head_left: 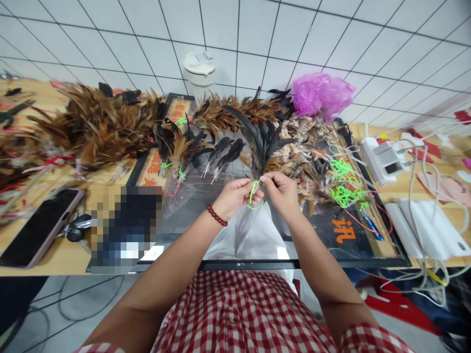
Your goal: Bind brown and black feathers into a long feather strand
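Note:
A bunch of dark feathers stands upright between my hands, its quills pointing down toward me. My left hand, with a beaded bracelet at the wrist, is closed round the quill ends. A bright green tie wraps the base and hangs below in a loop. My right hand pinches at the base from the other side, thumb and forefinger together by the green tie; how much of it lies in the pinch is hidden. Just left lie loose black feathers and small tied feather bunches.
Brown feathers are heaped at the left. A brown feather strip lies at the back near a white cup. On the right are pale feathers, green ties, a purple bag and a white charger. A phone lies left.

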{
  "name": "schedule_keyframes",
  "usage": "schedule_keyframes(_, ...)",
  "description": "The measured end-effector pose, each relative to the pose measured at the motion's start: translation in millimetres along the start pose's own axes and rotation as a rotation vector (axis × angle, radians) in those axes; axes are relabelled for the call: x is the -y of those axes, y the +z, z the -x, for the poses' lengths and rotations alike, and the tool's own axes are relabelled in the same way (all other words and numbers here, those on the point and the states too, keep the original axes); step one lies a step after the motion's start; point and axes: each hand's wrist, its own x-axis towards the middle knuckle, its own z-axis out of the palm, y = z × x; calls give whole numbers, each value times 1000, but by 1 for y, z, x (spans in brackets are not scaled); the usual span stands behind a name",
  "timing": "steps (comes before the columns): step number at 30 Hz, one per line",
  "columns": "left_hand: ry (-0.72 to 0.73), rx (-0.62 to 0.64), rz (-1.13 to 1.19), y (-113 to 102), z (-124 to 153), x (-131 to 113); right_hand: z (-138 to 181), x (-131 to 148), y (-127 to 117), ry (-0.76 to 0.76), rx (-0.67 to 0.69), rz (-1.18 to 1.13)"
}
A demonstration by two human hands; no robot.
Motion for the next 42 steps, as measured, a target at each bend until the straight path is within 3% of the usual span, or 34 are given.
schedule_keyframes(3, -24, -3, -20, 2, 0, 0, 0, -4, -1, 0, -65, 10)
schedule_keyframes(7, 102, -170, -13, 4, -4, 5, 3, -4, -1, -20, -71, 69)
schedule_keyframes(11, 269, -357, -84, 5, -10, 12, 9, 8, 4, -87, 57, 69)
schedule_keyframes(15, 348, -444, -120, 5, -12, 15, 15, 20, 6, -232, 242, 12)
schedule_keyframes(22, 279, -346, -15, 9, -3, 8, 9, 3, 1, -346, -40, 217)
schedule_keyframes(25, 271, -332, -6, 9, -2, 7, 7, -5, 0, -427, 11, 291)
schedule_keyframes(35, 291, -351, -50, 6, -8, 16, 9, -13, 1, -463, 57, 499)
schedule_keyframes(39, 297, -311, -3, 9, -6, 14, 8, -8, 1, -395, 75, 527)
schedule_keyframes(42, 211, -276, 126, 9, -4, 10, 9, -4, 3, -324, 21, 437)
